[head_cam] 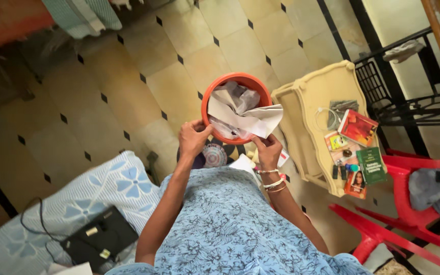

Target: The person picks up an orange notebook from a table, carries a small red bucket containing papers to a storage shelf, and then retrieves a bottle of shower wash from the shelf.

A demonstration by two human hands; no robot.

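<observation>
- Blue floral-print garment (230, 229) fills the bottom of the view, right under the cam; both forearms reach fwd from it.
- Orange bin (237, 108) held up over the tiled floor (143, 76), just left of a cream side table (311, 102); stuffed w/ crumpled white paper (243, 114), one sheet hanging over the rim.
- Handling, my guess: plastic bin stiff, smooth, light w/ only paper inside; rim is the place to grip. Paper soft, loose, could slip out if tipped.
- Left hand (193, 137) closed on the near rim, thumb over the edge, wrist bent.
- Right hand (267, 148), bangles at wrist, pinches the overhanging sheet by the rim.
- Books, small items on the table; red plastic chair (408, 203) at right; black bag (100, 237) on the bedsheet at left.
</observation>
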